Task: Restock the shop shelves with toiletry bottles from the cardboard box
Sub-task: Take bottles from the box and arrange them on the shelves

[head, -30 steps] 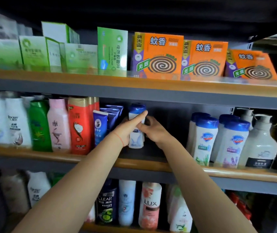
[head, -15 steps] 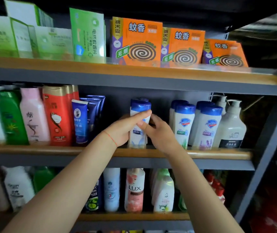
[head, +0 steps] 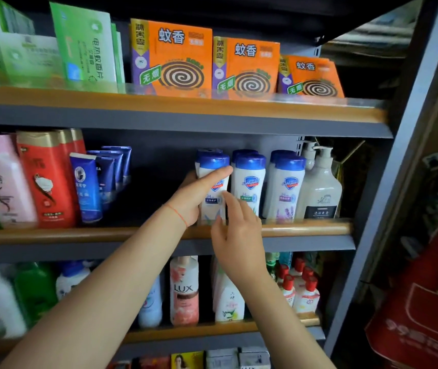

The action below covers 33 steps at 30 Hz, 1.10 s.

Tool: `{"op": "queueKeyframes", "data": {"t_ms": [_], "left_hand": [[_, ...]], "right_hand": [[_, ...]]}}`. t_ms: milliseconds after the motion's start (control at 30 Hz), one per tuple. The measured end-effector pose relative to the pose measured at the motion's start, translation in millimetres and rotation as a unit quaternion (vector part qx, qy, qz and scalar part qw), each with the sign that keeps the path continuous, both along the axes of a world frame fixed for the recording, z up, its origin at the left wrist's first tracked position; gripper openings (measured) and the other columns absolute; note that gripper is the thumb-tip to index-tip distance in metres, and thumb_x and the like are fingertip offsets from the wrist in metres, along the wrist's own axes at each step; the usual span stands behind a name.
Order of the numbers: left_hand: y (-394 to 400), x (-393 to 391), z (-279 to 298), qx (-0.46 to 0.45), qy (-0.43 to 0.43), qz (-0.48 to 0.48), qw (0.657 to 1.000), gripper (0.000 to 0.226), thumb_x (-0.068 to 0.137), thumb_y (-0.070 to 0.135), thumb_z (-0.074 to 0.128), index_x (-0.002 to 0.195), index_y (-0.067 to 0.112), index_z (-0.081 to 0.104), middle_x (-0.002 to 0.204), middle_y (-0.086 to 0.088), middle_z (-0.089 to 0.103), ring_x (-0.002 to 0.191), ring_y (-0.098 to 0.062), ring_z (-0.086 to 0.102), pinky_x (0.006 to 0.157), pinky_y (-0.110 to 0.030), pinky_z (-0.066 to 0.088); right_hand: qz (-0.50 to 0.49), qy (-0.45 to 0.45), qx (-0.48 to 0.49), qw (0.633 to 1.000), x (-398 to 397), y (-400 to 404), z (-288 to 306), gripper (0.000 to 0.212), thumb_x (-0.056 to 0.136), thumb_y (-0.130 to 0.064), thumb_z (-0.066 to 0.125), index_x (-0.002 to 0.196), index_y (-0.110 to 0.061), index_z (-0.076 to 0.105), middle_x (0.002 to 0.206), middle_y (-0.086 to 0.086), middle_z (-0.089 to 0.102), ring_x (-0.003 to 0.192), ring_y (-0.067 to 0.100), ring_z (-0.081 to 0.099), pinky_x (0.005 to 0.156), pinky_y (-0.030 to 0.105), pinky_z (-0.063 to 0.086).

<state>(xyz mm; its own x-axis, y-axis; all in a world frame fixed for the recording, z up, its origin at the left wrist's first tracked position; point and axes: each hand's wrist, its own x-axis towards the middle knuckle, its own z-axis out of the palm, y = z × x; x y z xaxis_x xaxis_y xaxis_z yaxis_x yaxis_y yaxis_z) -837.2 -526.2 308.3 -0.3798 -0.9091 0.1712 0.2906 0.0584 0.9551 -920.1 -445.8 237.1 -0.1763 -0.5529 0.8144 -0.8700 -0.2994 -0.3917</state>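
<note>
Head view: blue-capped white bottle [head: 213, 187] upright on the middle shelf [head: 305, 227], just left of matching bottles [head: 249, 182], gripped by left hand [head: 195, 198], right hand [head: 235, 230] loose beside; cardboard box unseen, remainder unknowable.

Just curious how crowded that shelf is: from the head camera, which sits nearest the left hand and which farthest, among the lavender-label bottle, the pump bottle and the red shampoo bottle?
1. Lavender-label bottle, middle shelf, right of the left hand.
2. Pump bottle, far right end.
3. Red shampoo bottle, far left.
</note>
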Motion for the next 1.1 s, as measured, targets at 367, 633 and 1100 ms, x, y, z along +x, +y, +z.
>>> {"op": "queueKeyframes", "data": {"t_ms": [367,633,1100], "left_hand": [[1,-1,1,-0.017,-0.028,-0.017,0.999,0.029,0.087,0.035,0.071,0.112,0.022,0.068,0.102,-0.006,0.077,0.090,-0.021,0.074,0.071,-0.032,0.059],[0,-3,-1,-0.010,-0.025,-0.018,0.999,0.041,0.086,0.035,0.072,0.123,0.018,0.064,0.110,-0.010,0.074,0.098,-0.026,0.072,0.074,-0.036,0.059],[44,33,-33,-0.227,-0.045,0.285,0.930,0.018,0.083,0.030,0.065,0.094,0.016,0.063,0.087,-0.002,0.067,0.077,-0.014,0.065,0.070,-0.026,0.052]], "right_hand": [[-0.047,0.019,0.009,0.999,-4,4,-11,0.042,0.085,-0.017,0.052,0.127,-0.015,0.058,0.104,-0.001,0.065,0.099,0.023,0.056,0.083,0.040,0.043],[-0.060,0.012,-0.002,0.998,-4,3,-16,0.037,0.086,-0.020,0.047,0.120,-0.015,0.061,0.099,-0.003,0.063,0.097,0.020,0.051,0.084,0.038,0.040],[0.103,-0.054,-0.047,0.992,-11,21,-28,0.016,0.088,-0.013,0.046,0.091,-0.008,0.061,0.070,0.000,0.054,0.062,0.018,0.049,0.052,0.037,0.043]]}}
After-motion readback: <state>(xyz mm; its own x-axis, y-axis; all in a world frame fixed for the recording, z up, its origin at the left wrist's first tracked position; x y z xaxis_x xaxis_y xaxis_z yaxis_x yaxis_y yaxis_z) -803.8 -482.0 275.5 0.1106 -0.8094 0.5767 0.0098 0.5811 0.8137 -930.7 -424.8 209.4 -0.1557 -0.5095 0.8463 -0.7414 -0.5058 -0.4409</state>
